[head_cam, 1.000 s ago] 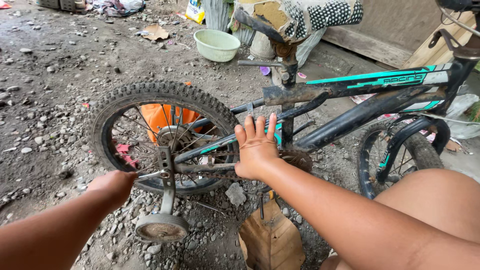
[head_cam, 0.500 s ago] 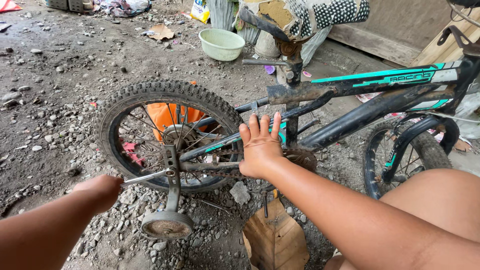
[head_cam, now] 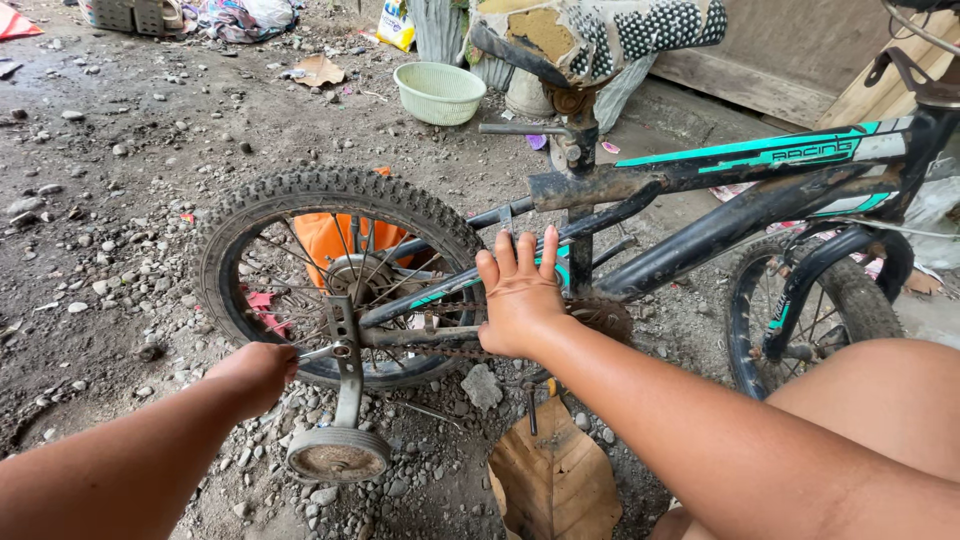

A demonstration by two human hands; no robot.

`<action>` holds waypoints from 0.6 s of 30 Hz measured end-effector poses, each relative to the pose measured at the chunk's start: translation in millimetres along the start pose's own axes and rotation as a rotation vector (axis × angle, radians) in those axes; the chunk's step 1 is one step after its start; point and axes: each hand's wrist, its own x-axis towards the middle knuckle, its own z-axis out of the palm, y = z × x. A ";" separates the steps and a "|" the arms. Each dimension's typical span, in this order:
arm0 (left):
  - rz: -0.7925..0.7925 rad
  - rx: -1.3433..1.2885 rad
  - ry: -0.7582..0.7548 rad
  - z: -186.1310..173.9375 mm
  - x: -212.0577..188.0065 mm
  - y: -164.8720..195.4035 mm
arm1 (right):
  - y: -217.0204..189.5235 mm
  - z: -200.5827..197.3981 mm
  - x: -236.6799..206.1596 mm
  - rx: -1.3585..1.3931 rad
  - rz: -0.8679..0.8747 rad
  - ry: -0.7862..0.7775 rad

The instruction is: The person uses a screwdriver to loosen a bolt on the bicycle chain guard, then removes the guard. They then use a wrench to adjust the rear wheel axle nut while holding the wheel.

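Observation:
A small black and teal bicycle [head_cam: 700, 175] stands on gravel, its knobbly rear wheel [head_cam: 330, 270] to the left. My right hand [head_cam: 515, 295] lies flat, fingers spread, against the frame stays and chain just behind the crank. My left hand [head_cam: 255, 370] is closed around a thin metal tool whose tip meets the rear axle nut at the training wheel bracket [head_cam: 345, 350]. A small training wheel [head_cam: 337, 455] hangs at the bracket's lower end. The worn saddle [head_cam: 590, 35] sits above the frame.
A pale green plastic basin [head_cam: 438, 92] rests on the ground behind the bicycle. An orange object [head_cam: 330, 235] shows through the spokes. The front wheel [head_cam: 800, 305] is at right, near my bare knee. A brown dry leaf [head_cam: 555, 475] lies below the crank. Loose stones cover the ground.
My left hand with the tool has shifted slightly right toward the axle. My right hand stays pressed on the frame. The view has drifted a little.

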 end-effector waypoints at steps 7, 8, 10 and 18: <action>-0.124 -0.181 0.031 0.8 2.7 0.5 | -0.3 -1.1 -0.2 -0.003 -0.011 -0.018; -0.138 -0.239 -0.001 2.4 7.1 -1.6 | -0.4 -1.1 -0.4 -0.007 -0.007 -0.019; 0.017 -0.126 0.056 4.5 12.7 -11.9 | -1.0 -1.1 -0.3 -0.013 -0.003 -0.019; 0.068 0.026 0.085 54.0 -24.7 -22.7 | -1.2 2.2 -3.9 -0.024 0.012 0.000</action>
